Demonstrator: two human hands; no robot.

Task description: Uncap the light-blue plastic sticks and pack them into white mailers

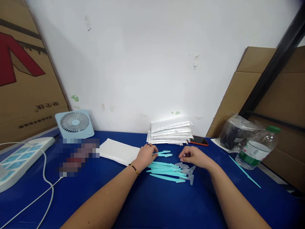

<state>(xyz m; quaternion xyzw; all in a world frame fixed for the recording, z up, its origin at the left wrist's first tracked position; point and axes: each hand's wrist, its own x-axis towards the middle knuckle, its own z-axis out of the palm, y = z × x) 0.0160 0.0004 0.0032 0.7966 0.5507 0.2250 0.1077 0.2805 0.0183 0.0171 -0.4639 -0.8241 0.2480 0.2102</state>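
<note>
Here, both forearms angle inward over the blue table (152,206). The left hand (145,156) arches palm-down, fingers curled at two turquoise sticks (166,155); whether gripping, I cannot tell. The right hand (193,156) curls loosely, contents unclear, near clear caps (191,179) beside a turquoise pile (164,170) between the forearms.

On the blue table (166,206), at our left, we see a pale-blue fan (75,123), a white power strip (17,163) and a white cable (44,173). A printed cardboard box (30,86) stands beside them. At our right we find a phone (201,140), a green-capped bottle (256,151), a dark object (230,136) in clear plastic, and a black bar (270,65) before brown cardboard (238,86). We face a scuffed white wall (133,63).
</note>
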